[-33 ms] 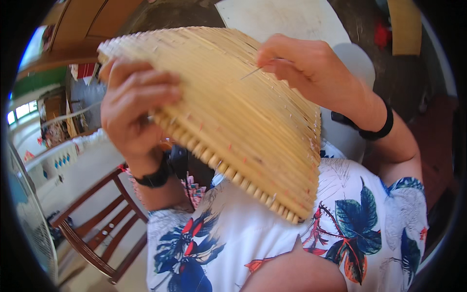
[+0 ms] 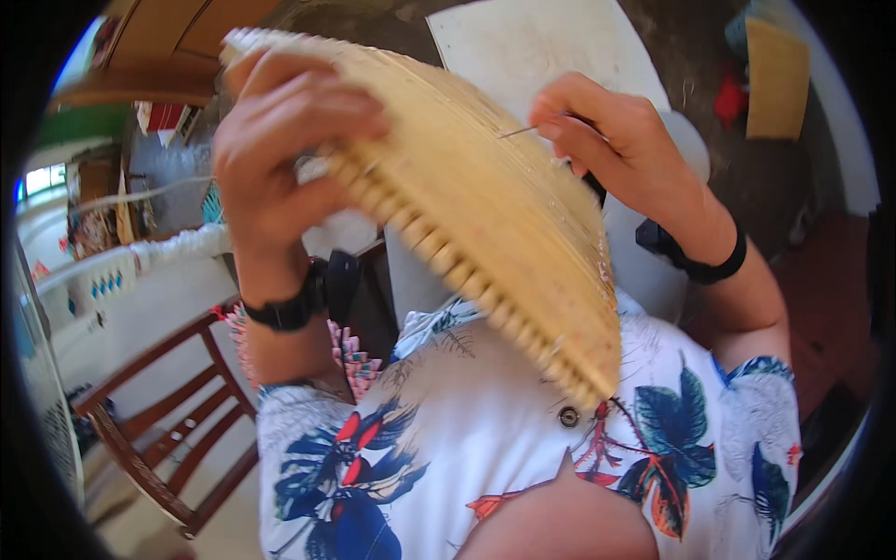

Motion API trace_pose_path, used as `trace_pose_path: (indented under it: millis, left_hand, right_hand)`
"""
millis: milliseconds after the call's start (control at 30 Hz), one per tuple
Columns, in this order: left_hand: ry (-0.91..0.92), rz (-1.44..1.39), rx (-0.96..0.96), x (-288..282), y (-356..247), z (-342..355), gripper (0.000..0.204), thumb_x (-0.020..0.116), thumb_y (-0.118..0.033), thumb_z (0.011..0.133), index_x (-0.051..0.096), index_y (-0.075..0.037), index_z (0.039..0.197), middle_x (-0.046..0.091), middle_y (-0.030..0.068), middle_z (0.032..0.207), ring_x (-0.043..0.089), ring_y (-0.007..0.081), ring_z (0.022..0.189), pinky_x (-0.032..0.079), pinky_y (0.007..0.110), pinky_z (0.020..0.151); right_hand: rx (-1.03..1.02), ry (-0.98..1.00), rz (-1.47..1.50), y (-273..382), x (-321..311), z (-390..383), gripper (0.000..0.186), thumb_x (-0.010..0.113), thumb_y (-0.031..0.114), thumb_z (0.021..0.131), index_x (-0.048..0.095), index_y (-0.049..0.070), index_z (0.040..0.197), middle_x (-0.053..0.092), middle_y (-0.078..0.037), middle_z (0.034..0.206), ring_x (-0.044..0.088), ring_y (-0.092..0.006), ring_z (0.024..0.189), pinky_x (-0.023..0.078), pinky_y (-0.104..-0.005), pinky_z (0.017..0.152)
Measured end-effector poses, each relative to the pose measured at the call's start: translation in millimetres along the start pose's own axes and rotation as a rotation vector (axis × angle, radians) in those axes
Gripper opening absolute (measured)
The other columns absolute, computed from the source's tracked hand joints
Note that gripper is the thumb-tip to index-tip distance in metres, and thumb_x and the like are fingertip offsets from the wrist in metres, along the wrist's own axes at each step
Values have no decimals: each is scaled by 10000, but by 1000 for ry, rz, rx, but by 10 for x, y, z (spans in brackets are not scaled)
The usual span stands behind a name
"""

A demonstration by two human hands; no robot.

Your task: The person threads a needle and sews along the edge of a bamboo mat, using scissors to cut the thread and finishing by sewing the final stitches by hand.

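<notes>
A stiff pale mat of narrow straw or bamboo strips (image 2: 485, 205) is held tilted in front of my chest, its near edge lined with rounded strip ends. My left hand (image 2: 285, 149) grips its upper left part, fingers over the top face and thumb below the edge; it is a little blurred. In my right hand (image 2: 607, 131), fingertips pinch a thin metal needle (image 2: 520, 132) pointing left over the mat's far side. Whether the needle's tip touches the strips I cannot tell. Small pinkish and white specks dot the mat.
A white board (image 2: 551, 47) lies beyond the mat. To my left stands a dark wooden chair (image 2: 168, 429) near a white railing (image 2: 140, 266). A wooden cabinet (image 2: 159, 37) is at the far left, and a tan panel (image 2: 777, 79) beside a red item (image 2: 730, 101) at the far right.
The mat has tipped more steeply, its upper left corner rising and shifting right with my left hand. My right hand has moved slightly right, still pinching the needle.
</notes>
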State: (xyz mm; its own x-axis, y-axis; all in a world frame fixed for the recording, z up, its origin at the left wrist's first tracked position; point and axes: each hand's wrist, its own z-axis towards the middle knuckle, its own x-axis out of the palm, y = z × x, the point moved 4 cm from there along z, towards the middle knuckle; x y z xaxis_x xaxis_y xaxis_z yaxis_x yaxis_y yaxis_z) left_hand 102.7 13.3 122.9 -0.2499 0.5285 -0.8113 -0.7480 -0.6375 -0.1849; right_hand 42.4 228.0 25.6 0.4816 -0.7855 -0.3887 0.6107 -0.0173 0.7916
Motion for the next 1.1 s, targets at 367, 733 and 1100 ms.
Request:
trace_pose_path:
  millis: [367,733,1100]
  left_hand:
    - [106,48,104,365,10,620,421,749,-442,537,647,-85,737,600,5,704,534,173,750,318,319,791]
    - [101,106,76,175,-239,-58,427,665,-491,585,665,-100,756,652,31,763,560,223,773,318,370,814]
    - [22,147,-29,128,-365,-295,426,653,-478,635,696,-86,797,685,70,827,548,234,773,321,366,832]
  right_hand:
    - [316,-64,183,-145,-465,-142,79,541,111,915,584,45,912,533,27,674,472,-13,551,401,-165,485]
    - [-334,7,-303,443,-246,-68,145,612,-13,770,579,21,907,587,-101,767,575,-245,622,454,-278,520]
    - [-456,83,-371,513,112,-33,208,640,27,676,596,43,879,538,-78,718,568,-243,571,442,-305,476]
